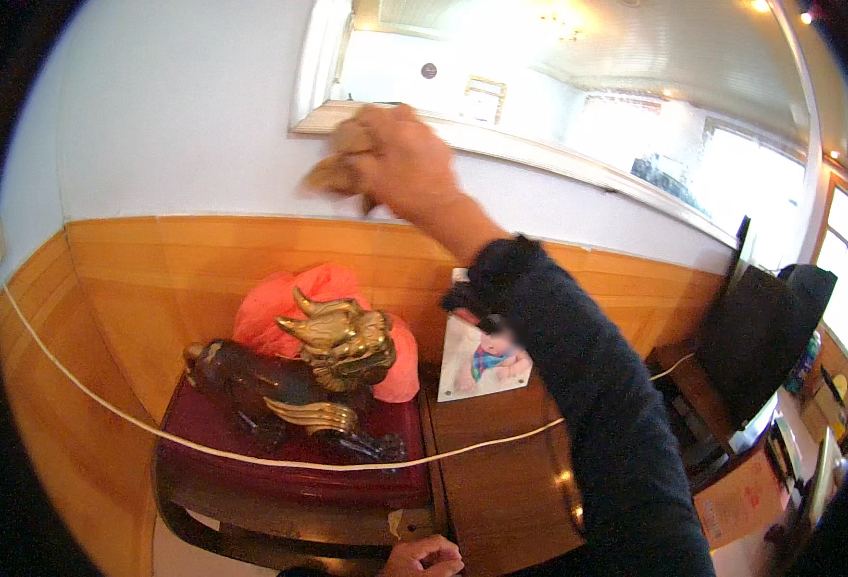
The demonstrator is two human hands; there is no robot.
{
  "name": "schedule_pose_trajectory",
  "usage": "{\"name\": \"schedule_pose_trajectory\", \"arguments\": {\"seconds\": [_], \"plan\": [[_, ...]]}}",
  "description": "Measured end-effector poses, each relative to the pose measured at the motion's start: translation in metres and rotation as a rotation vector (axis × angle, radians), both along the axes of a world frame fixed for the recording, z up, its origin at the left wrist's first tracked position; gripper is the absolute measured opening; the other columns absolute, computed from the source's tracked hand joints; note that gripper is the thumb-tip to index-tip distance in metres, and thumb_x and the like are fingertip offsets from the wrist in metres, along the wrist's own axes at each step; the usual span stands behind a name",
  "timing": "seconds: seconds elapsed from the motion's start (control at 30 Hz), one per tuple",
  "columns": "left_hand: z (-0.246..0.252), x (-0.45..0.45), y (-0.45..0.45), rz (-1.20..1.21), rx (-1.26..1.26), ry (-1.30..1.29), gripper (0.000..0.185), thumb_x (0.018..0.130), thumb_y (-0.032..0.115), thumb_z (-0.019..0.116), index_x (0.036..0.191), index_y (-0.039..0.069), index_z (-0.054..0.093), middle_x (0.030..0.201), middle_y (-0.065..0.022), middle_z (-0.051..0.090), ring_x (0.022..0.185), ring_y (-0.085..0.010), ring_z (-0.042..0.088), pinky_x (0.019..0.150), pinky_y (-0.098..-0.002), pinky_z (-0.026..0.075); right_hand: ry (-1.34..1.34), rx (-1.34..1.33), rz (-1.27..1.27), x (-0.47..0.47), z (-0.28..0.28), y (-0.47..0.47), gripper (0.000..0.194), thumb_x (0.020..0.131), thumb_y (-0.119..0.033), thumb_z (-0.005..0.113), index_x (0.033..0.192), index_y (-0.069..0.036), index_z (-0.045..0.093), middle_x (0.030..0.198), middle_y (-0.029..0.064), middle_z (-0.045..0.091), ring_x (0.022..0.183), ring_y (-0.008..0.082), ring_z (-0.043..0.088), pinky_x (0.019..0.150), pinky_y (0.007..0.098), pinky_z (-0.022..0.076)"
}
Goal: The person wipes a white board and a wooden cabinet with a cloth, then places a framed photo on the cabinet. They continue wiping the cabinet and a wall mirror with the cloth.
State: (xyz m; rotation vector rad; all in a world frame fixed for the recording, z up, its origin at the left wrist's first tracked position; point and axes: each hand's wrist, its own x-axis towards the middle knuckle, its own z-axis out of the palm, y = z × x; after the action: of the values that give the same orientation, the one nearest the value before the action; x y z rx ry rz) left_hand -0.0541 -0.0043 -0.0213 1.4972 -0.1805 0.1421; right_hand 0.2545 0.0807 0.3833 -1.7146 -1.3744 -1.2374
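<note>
My right hand, in a dark sleeve, is raised to the lower left corner of the mirror's pale frame. Its fingers are closed on a crumpled tan cloth, blurred in the picture. My left hand is at the bottom edge, fingers curled, near the front of the cabinet; nothing shows in it. Below the raised hand, a dark and gold horned beast statue stands on a dark red base. Behind the statue lies a coral-coloured cloth or bag.
A white cable hangs across the front of the statue. A photo plaque leans by the wood panelling. To the right are a black monitor, papers and an orange-brown folder or envelope.
</note>
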Motion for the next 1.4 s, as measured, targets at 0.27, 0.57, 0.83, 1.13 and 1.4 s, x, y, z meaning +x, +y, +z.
{"name": "schedule_pose_trajectory", "arguments": {"seconds": [0.27,0.57,0.83,1.13,1.4], "plan": [[0.012,-0.014,-0.001,-0.009,0.023,0.099,0.016,0.090,0.011,0.079,0.103,0.005,0.073,0.091,-0.0043,0.071,0.088,-0.0137,0.065,0.082,-0.0341,0.055,0.065,0.001,-0.346,0.061,0.023,-0.121,0.028,0.091,-0.021,0.065,0.108,-0.016,0.086,0.097,0.0141,0.083,0.086,0.0358,0.080,0.082,0.0467,0.0653],[0.017,-0.012,-0.001,-0.134,-0.242,0.061,0.014,0.094,0.015,0.078,0.103,0.006,0.073,0.088,0.0010,0.065,0.085,-0.0112,0.059,0.079,-0.0326,0.052,0.365,0.210,-0.469,0.052,0.029,-0.116,0.030,0.093,-0.021,0.065,0.113,-0.015,0.086,0.109,0.0167,0.082,0.099,0.0318,0.080,0.094,0.0467,0.0641],[-0.002,-0.003,-0.008,-0.260,-0.448,0.167,0.015,0.098,0.022,0.077,0.101,0.007,0.072,0.089,0.0033,0.065,0.083,-0.0082,0.059,0.075,-0.0294,0.052,-0.211,-0.050,-0.253,-0.019,0.024,0.071,0.023,0.091,-0.022,0.068,0.109,-0.009,0.071,0.111,0.0276,0.071,0.098,0.0479,0.074,0.086,0.0585,0.0610],[0.005,-0.012,0.001,-0.186,-0.126,0.040,0.021,0.095,0.022,0.080,0.107,0.007,0.073,0.096,0.0011,0.069,0.092,-0.0106,0.061,0.085,-0.0314,0.052,-0.023,0.126,-0.460,0.052,-0.001,-0.104,0.036,0.091,-0.023,0.069,0.125,-0.011,0.066,0.111,0.0223,0.074,0.108,0.0476,0.068,0.093,0.0581,0.0584],[0.004,-0.009,-0.001,-0.242,-0.227,0.084,0.019,0.097,0.018,0.080,0.111,0.008,0.074,0.098,-0.0003,0.071,0.094,-0.0105,0.064,0.086,-0.0326,0.055,0.493,0.373,-0.806,0.093,0.000,-0.204,0.049,0.096,-0.028,0.072,0.128,0.008,0.061,0.120,0.0323,0.072,0.112,0.0471,0.074,0.099,0.0546,0.0580]]}}
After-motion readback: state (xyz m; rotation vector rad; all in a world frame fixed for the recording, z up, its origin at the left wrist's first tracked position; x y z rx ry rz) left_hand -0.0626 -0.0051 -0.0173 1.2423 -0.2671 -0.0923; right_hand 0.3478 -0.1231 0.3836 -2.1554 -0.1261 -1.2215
